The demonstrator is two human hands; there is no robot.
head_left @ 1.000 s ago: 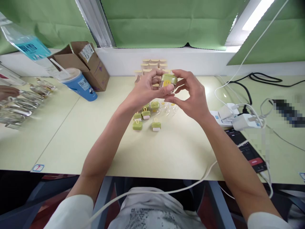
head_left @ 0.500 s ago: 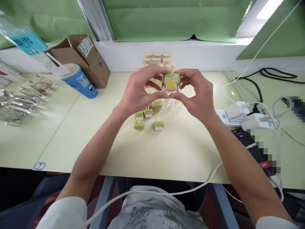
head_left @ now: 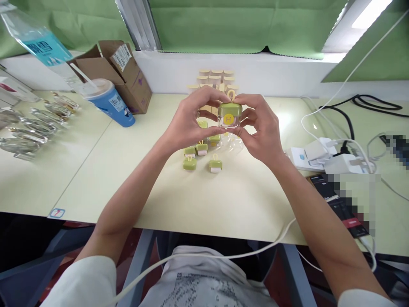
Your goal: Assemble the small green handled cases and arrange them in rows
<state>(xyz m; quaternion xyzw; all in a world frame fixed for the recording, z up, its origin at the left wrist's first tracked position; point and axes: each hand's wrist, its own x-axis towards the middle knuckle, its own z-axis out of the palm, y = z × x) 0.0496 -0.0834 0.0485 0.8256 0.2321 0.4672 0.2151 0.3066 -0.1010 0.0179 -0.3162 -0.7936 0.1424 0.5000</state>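
Note:
Between my two hands, raised over the table, is a small clear container (head_left: 229,115) with a green lid, a yellow loop on top and a round yellow "H" sticker. My left hand (head_left: 196,117) grips its left side, thumb low and fingers behind. On its right side, my right hand (head_left: 260,128) pinches it the same way. Below lie several green lids with yellow loops and pale undersides, one green lid (head_left: 215,164) standing apart from the others. Clear container bodies (head_left: 231,140) sit behind them, partly hidden by my hands.
Cream-coloured pieces (head_left: 215,76) are stacked by the wall. To the left stand a blue cup (head_left: 113,104), a plastic bottle (head_left: 47,49), a cardboard box (head_left: 128,81) and several shiny wrapped items (head_left: 35,123). A power strip (head_left: 302,157) with chargers lies right; a white cable (head_left: 230,258) crosses my lap.
The view has shifted slightly, so the table things appear a little further right. Both hands keep hold of the container, which stays at about the same place and upright.

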